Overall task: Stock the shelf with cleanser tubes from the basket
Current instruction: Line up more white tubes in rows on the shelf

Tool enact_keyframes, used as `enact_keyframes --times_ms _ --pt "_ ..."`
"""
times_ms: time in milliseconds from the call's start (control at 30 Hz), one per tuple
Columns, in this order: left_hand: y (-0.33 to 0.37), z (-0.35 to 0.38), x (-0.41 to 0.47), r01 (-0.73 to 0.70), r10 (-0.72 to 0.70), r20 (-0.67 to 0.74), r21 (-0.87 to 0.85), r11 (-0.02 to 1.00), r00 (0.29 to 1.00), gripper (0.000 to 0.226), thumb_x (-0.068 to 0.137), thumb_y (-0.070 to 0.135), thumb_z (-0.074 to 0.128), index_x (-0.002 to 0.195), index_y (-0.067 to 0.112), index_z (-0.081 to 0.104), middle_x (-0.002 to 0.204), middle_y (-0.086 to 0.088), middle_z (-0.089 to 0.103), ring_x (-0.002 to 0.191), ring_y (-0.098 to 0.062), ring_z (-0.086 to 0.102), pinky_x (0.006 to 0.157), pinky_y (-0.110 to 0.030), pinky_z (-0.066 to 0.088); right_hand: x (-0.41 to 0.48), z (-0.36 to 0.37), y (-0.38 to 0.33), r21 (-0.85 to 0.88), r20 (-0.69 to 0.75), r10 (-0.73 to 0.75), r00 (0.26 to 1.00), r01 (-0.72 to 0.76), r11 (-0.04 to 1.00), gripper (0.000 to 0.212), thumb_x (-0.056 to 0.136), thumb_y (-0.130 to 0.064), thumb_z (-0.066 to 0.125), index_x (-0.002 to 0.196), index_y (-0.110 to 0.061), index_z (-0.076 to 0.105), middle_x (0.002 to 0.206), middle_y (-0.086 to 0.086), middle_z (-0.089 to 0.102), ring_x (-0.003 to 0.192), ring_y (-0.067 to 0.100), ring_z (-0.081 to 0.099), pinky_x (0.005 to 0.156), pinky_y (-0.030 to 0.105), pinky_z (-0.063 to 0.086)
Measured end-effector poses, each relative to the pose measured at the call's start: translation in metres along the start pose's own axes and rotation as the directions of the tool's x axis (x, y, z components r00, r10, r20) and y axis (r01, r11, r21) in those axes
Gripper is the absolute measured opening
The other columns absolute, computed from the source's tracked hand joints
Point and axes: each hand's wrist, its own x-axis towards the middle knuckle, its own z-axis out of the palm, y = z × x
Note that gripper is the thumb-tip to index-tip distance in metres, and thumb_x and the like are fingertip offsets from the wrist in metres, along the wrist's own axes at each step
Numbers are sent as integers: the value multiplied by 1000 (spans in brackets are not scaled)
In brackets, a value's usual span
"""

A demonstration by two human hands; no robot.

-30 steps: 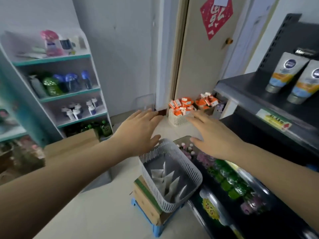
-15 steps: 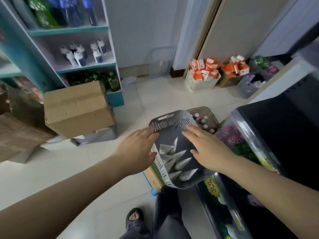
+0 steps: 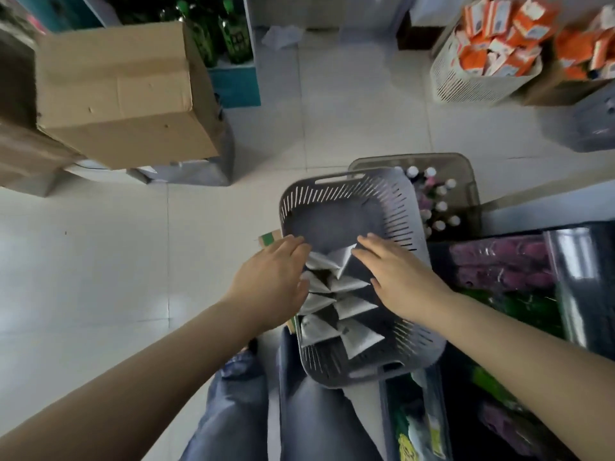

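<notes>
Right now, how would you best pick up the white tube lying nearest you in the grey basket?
Probably from straight above: the slotted walls of the grey basket close off the sides. The nearest tube lies flat and uncovered, tapering from a wide end to a narrow one, so I'd pinch its middle with the right hand, which is closest.

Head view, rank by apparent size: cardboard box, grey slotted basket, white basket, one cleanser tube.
Brown cardboard box and grey slotted plastic basket: alike, basket nearer, so unranked.
White lattice basket holding orange boxes.
One white cleanser tube.
</notes>
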Motion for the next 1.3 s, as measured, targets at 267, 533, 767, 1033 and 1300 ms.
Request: enact_keyframes --times_ms 267,533,767,1033,1300 --pt "7 68 62 23 -27 27 127 992 999 37 70 13 67 107 11 67 109 -6 68 108 -24 63 90 -33 52 58 51 43 -51 46 -208 977 210 976 67 88 6 50 148 -15 28 159 6 16 148 21 7 117 30 -1" --pt "0 109 93 32 -64 153 207 978 986 34 84 5 54 117 9 61 124 -8 60 116 -27 57 98 -37 45 86 77 62 -97 -74 -354 932 347 933 45 63 7 76 106 -6 70 115 10 68 119 28 58 109 35 29" --pt "-1 115 101 34 -63 99 266 963 993 22 51 5 78 70 13 72 67 -1 68 58 -21 67 48 -24 50 97 76 70 -65 -61 -426 903 423 904 30 53 3 82 78 -14 75 79 1 72 80 22 69 79 33 58" --pt "4 107 98 40 -62 74 261 964 995 25 63 4 74 86 12 73 90 -3 74 78 -23 72 58 -30 56 86 66 74 28 -73 -247 966 249 968 26 72 7 65 91 -10 72 90 4 70 85 28 66 69 41 56" --pt "14 60 86 -71 64 34 284 956 997 30 63 0 74 91 10 73 89 -5 74 80 -25 73 61 -34 59 56 36 65 70 -134 -101 986 111 991 20 90 -9 52 99 -16 69 98 -1 66 91 22 63 71 39 53"
